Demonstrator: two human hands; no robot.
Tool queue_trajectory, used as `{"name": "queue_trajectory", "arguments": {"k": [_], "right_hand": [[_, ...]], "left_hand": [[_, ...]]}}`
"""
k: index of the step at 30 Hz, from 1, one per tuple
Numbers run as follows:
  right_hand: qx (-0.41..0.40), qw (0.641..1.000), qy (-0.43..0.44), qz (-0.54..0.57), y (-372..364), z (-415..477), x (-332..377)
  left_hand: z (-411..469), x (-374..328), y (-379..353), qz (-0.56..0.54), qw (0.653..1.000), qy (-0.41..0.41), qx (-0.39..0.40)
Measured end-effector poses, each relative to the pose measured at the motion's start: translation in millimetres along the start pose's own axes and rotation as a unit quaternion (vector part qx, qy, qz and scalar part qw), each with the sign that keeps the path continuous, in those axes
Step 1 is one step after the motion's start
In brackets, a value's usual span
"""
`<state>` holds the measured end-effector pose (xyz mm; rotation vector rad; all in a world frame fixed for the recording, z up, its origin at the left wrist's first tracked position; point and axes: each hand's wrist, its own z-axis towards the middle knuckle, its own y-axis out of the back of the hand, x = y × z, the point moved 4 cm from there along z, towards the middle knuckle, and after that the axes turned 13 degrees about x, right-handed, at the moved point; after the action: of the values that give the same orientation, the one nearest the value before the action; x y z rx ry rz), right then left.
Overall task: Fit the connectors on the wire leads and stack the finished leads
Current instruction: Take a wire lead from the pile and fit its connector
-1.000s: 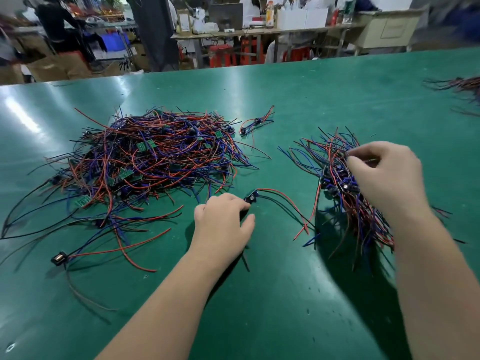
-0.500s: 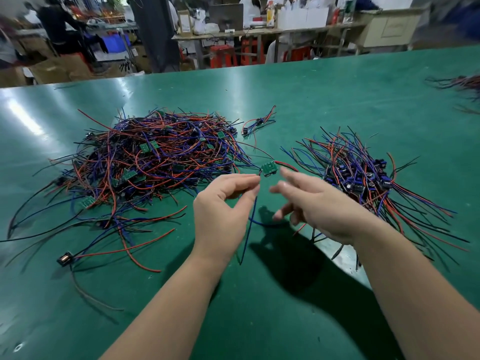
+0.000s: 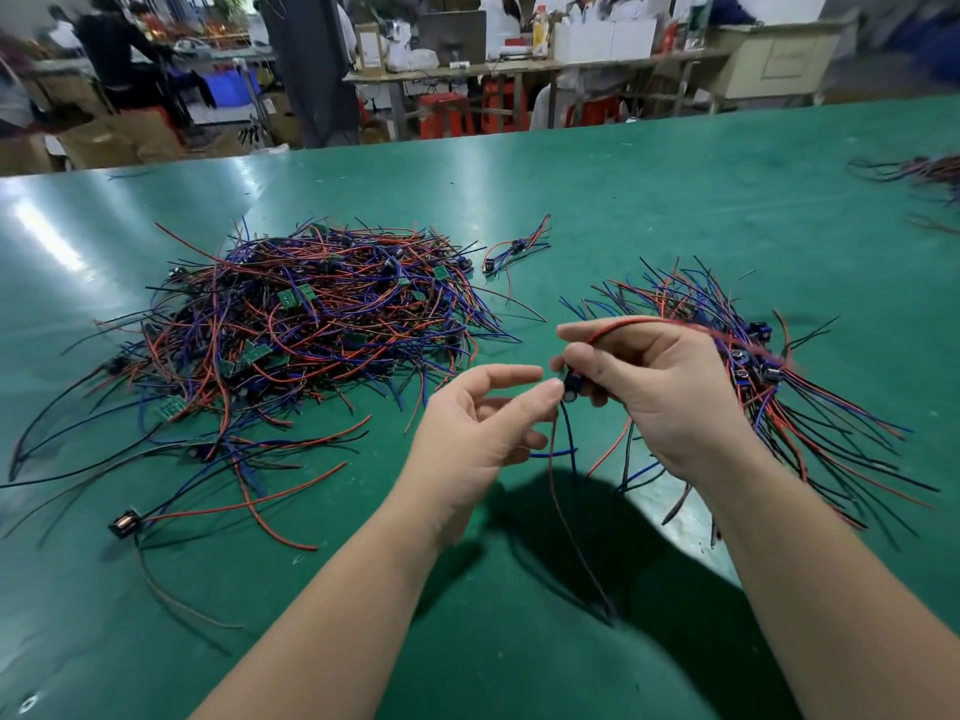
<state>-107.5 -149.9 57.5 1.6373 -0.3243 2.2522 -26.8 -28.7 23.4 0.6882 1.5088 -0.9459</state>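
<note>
Head view. Noted small black connector held up off the table, clamped between thumb and fingertips of right hand. Noted its lead hanging straight below the connector, blue and dark strands, plus a red strand passing over the right fingers above it. Found left hand just left of the connector, fingers loosely apart, gripping nothing; thumb tip right at the connector, cannot tell whether touching. Logged stack of leads right of the connector, ends roughly aligned, partly hidden behind the right hand. Logged loose pile well left of the connector, tangled, small green boards mixed in. Logged small bundle beyond the connector and one stray lead far to its lower left.

Judged step: fitting or checking one connector on its lead; task mid-way at best, going by the size of the loose pile. Next move calls for left fingers to pinch the lead close under the connector, steady it, seat it fully, then lay it on the stack with ends matched. Expect thin strands to snag on neighbours; keep tails clear.
</note>
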Motion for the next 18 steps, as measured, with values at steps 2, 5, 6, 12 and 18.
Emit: {"name": "queue_trajectory", "arguments": {"k": [2, 5, 6, 12, 18], "right_hand": [[0.011, 1.0, -0.008, -0.027, -3.9, 0.4, -2.7], [0.014, 0.999, -0.047, -0.023, -5.2, 0.5, -9.2], [0.015, 0.998, -0.065, -0.011, -4.8, 0.4, -11.2], [0.008, 0.989, -0.143, -0.024, 1.9, -1.5, -16.9], [-0.114, 0.965, -0.2, 0.122, 25.2, -1.9, -12.0]], "left_hand": [[-1.7, 0.0, -2.6, 0.051, 0.999, -0.011, -0.001], [-2.7, 2.0, -2.2, 0.052, 0.999, 0.0, 0.002], [-2.8, 2.3, -1.4, 0.054, 0.999, 0.005, 0.004], [-2.6, 7.5, -13.8, 0.073, 0.995, 0.046, 0.055], [-10.7, 2.5, -22.5, 0.059, 0.98, 0.073, 0.176]]}}
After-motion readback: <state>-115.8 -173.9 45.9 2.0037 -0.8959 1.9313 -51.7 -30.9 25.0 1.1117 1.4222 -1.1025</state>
